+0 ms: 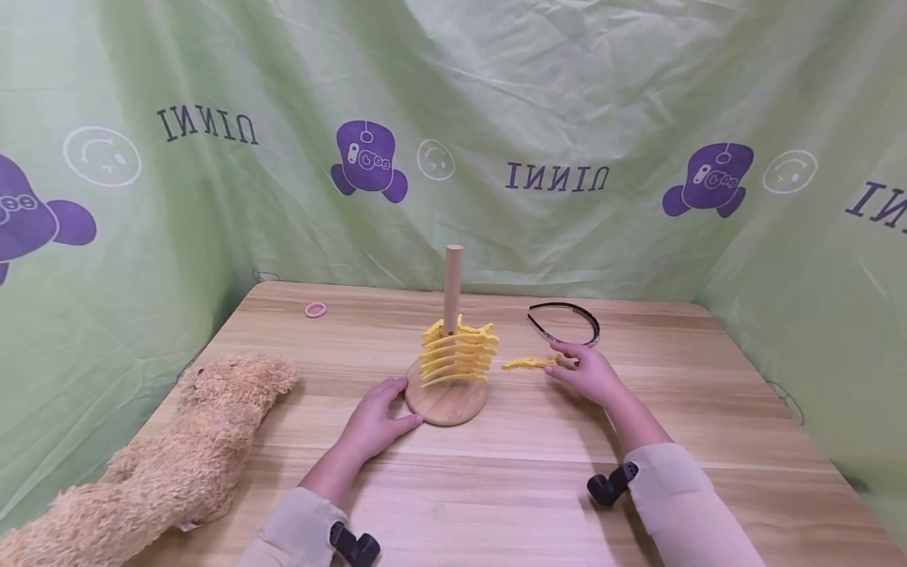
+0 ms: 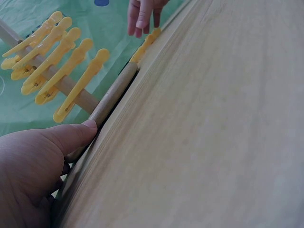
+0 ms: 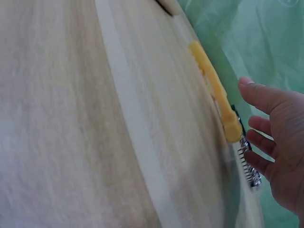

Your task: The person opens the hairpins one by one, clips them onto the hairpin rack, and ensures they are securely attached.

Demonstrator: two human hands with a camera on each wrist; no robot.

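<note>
A wooden stand has a round base [image 1: 446,408] and an upright post [image 1: 453,283]. Several yellow hair clips [image 1: 459,361] sit one above another around the post. My left hand [image 1: 373,417] grips the near left edge of the base, its thumb [image 2: 78,137] on top and the other fingers partly hidden at the side. To the right of the stand, one more yellow hair clip [image 1: 523,364] lies on the table. Just over that clip hovers my right hand [image 1: 588,378], its fingers loosely bent. In the right wrist view a gap shows between the thumb [image 3: 261,95] and the loose clip [image 3: 213,90].
Behind my right hand lies a black headband [image 1: 567,305]. A small pink ring [image 1: 315,309] is at the back left of the wooden table [image 1: 482,488]. Fluffy tan plush [image 1: 198,441] stretches along the left side. A green printed curtain [image 1: 453,94] hangs around the table.
</note>
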